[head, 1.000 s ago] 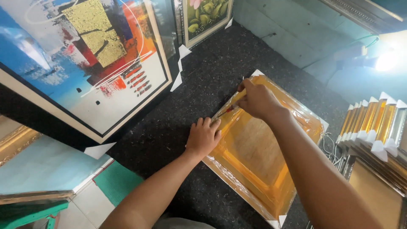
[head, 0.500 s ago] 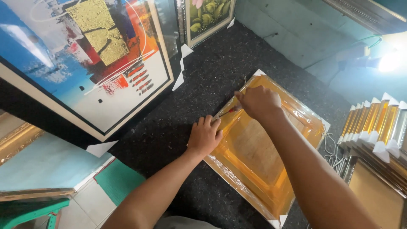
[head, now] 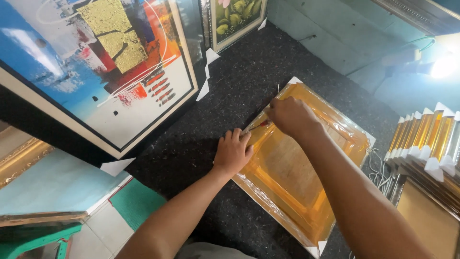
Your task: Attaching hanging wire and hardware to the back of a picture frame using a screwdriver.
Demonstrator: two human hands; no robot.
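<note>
I see the wrapped golden frame (head: 297, 177) lying flat on the dark carpet (head: 239, 91). Left hand (head: 233, 152) presses open-palmed on its near edge; right hand (head: 290, 116) is pinched around a small red-tipped tool (head: 258, 126) at that edge.

- A large abstract painting (head: 96, 62) in blue, red, gold and white, in a dark frame with white cardboard corner guards, fills the upper left of the frame.
- A smaller framed flower painting (head: 237, 17) leans at the top centre.
- A dark speckled carpet (head: 230, 81) covers the middle.
- A row of gold frames with white corner protectors (head: 426, 144) stands at the right edge.
- A bright lamp (head: 443, 64) glares at the upper right.
- An ornate gold frame edge (head: 19, 160) lies at the left edge.
- A green mat (head: 136, 201) sits at lower left.
</note>
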